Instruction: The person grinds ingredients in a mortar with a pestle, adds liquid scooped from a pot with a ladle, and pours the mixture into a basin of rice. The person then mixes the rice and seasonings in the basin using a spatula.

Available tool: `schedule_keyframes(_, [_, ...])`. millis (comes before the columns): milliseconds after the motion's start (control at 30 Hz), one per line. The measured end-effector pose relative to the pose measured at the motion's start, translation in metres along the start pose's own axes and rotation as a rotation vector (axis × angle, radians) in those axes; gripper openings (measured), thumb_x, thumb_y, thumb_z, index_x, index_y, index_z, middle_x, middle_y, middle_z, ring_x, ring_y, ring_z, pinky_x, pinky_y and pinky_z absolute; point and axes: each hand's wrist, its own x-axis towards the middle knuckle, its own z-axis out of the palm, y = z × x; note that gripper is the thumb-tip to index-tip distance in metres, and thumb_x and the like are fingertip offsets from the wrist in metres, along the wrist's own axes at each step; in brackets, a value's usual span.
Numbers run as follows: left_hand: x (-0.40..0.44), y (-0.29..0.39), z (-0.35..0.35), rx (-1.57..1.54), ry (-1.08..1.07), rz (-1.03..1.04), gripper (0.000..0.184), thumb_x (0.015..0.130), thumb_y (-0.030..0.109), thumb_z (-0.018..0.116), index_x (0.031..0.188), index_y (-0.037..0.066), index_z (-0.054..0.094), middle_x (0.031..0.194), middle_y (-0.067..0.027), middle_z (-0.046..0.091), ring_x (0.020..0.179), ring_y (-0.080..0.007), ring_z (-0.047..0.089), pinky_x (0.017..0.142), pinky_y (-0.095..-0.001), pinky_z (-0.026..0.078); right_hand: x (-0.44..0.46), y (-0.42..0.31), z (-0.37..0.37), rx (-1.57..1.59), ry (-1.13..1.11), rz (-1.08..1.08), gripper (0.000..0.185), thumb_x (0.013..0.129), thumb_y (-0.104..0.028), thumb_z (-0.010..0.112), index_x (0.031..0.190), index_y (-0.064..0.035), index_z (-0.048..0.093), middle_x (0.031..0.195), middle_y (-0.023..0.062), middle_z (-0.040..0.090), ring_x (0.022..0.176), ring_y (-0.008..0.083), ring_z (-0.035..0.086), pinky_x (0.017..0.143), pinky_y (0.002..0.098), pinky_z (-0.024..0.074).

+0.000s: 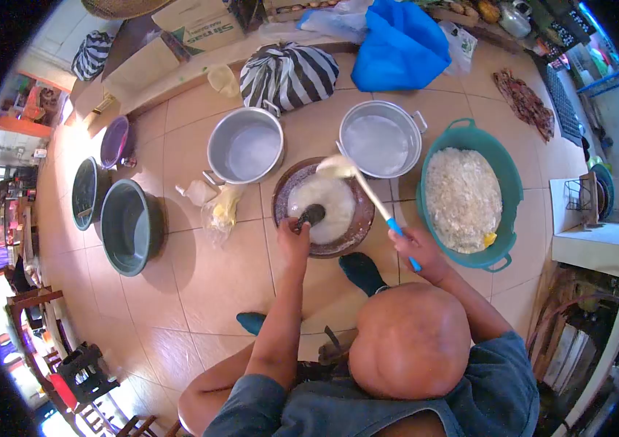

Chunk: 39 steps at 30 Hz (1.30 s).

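Note:
A wide brown bowl on the floor holds a smooth white mass. At the bowl's near left side, my left hand is closed on a dark knobbed tool, whose end rests against the mass. To the right of the bowl, my right hand grips the blue handle of a long spatula. The spatula's pale, coated head lies over the bowl's far edge. A green basin full of white rice-like food stands to the right, with a small yellow piece in it.
Two metal pots stand beyond the bowl. Plastic bags lie left of it, near a dark green tub. A striped bag and a blue bag sit at the back. A white ledge is at right.

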Motion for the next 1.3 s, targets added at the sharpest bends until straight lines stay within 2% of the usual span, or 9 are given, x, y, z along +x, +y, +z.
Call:
schedule_keyframes(33, [0.000,-0.001,0.002,-0.016,0.007,0.007,0.028,0.067,0.012,0.071,0.089,0.001,0.057,0.081,-0.0139,0.060,0.072,-0.0266,0.061,0.067,-0.0356,0.050,0.000,0.005,-0.002,0.169,0.036,-0.048,0.031,0.084,-0.031,0.060,0.108,-0.0113,0.060,0.080,0.0123,0.058,0.068,0.0247,0.058,0.057,0.0307,0.0451])
schedule_keyframes(133, [-0.002,0.000,0.006,-0.024,-0.021,0.024,0.028,0.067,0.011,0.071,0.088,0.001,0.056,0.081,-0.0144,0.059,0.071,-0.0265,0.060,0.066,-0.0351,0.050,0.011,0.003,-0.006,-0.686,0.543,-0.803,0.034,0.081,-0.017,0.063,0.115,-0.0154,0.058,0.087,0.0114,0.057,0.066,0.0242,0.057,0.057,0.0312,0.0458])
schedule_keyframes(333, [-0.009,-0.005,0.010,0.006,-0.050,0.066,0.028,0.067,0.010,0.070,0.089,0.002,0.055,0.086,-0.0148,0.058,0.072,-0.0267,0.060,0.066,-0.0350,0.050,0.042,0.015,-0.020,-0.873,0.458,-0.710,0.055,0.075,-0.007,0.064,0.126,-0.0212,0.049,0.089,0.0114,0.056,0.075,0.0272,0.057,0.061,0.0360,0.0471])
schedule_keyframes(500, [-0.016,0.001,0.007,0.023,-0.027,0.068,0.028,0.069,0.012,0.069,0.091,0.002,0.055,0.086,-0.0139,0.057,0.076,-0.0270,0.060,0.067,-0.0354,0.049,0.040,0.018,-0.011,-1.161,0.362,-0.443,0.059,0.072,-0.014,0.067,0.127,-0.0172,0.048,0.113,0.0133,0.051,0.102,0.0302,0.050,0.080,0.0387,0.0432])
schedule_keyframes(633, [-0.018,-0.004,0.009,0.012,0.000,0.074,0.026,0.072,0.012,0.067,0.093,0.002,0.055,0.087,-0.0133,0.059,0.075,-0.0239,0.061,0.068,-0.0329,0.049,0.025,-0.029,0.005,-1.059,0.303,-0.537,0.061,0.072,-0.020,0.068,0.128,-0.0121,0.044,0.132,0.0131,0.037,0.115,0.0323,0.042,0.093,0.0503,0.0320])
schedule_keyframes(800, [-0.023,0.018,0.005,-0.229,-0.077,-0.148,0.022,0.076,0.010,0.064,0.095,0.002,0.055,0.092,-0.0121,0.061,0.083,-0.0195,0.060,0.072,-0.0301,0.048,0.107,-0.003,0.063,-0.948,-0.034,-0.889,0.062,0.069,-0.013,0.066,0.127,-0.0114,0.044,0.127,0.0126,0.044,0.111,0.0306,0.046,0.092,0.0416,0.0379])
schedule_keyframes(1067, [-0.026,-0.004,-0.006,-0.406,-0.189,-0.010,0.030,0.076,0.004,0.063,0.103,0.001,0.051,0.098,-0.0114,0.059,0.091,-0.0184,0.057,0.075,-0.0295,0.047,0.172,0.002,0.121,-1.133,-0.222,-0.870,0.029,0.072,-0.008,0.055,0.101,-0.0107,0.057,0.094,0.0084,0.056,0.090,0.0288,0.055,0.073,0.0386,0.0455])
schedule_keyframes(1167, [-0.040,-0.029,-0.008,-0.189,0.182,-0.045,0.032,0.077,0.003,0.062,0.106,0.001,0.051,0.103,-0.0108,0.056,0.098,-0.0183,0.055,0.079,-0.0323,0.047,0.182,0.012,0.117,-1.030,-0.119,-0.884,0.016,0.071,-0.014,0.058,0.086,-0.0086,0.056,0.085,0.0110,0.055,0.083,0.0286,0.056,0.067,0.0407,0.0474])
schedule_keyframes(1300, [-0.054,-0.053,0.001,-0.738,0.096,-0.520,0.037,0.080,0.007,0.060,0.115,0.002,0.047,0.108,-0.0104,0.054,0.100,-0.0216,0.054,0.085,-0.0377,0.046,0.179,0.011,0.114,-1.053,-0.017,-0.622,0.025,0.077,-0.024,0.060,0.090,-0.0041,0.054,0.090,0.0153,0.056,0.086,0.0311,0.057,0.072,0.0427,0.0473])
